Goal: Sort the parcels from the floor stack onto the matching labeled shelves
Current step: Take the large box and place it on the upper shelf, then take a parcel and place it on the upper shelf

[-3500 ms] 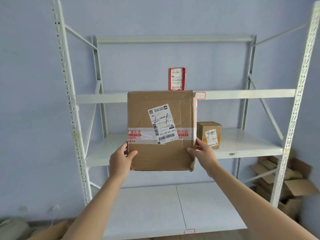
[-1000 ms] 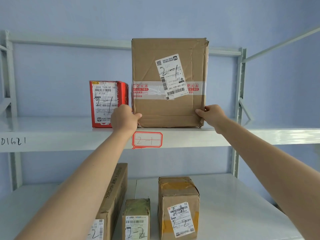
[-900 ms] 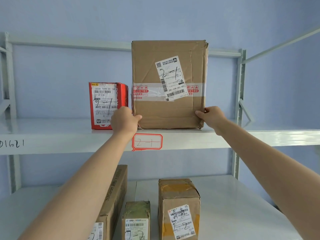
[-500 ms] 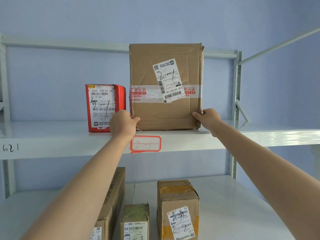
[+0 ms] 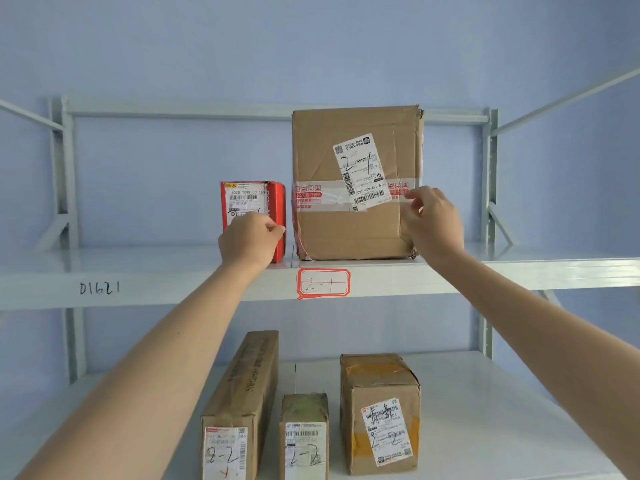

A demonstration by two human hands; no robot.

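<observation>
My hands, left hand and right hand, just let go, loose and empty; brown parcel marked 2-1 now stands at the 2-1 shelf front edge, sorted.

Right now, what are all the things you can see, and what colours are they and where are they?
Big box: 1, brown, marked 2-1, upright on the upper shelf.
Small box: 1, red, left of the big box, partly behind the left hand.
Shelf tag: 1, red-edged, reads 2-1, on the upper shelf's front edge.
Long box: 1, brown, marked 2-2, lower shelf.
Little box: 1, greenish-brown, marked 2-2, lower shelf, middle.
Taped box: 1, brown with yellow tape, lower shelf, right.
Left hand: loosely curled, holding nothing.
Right hand: by the big box's right edge; touch unclear.
</observation>
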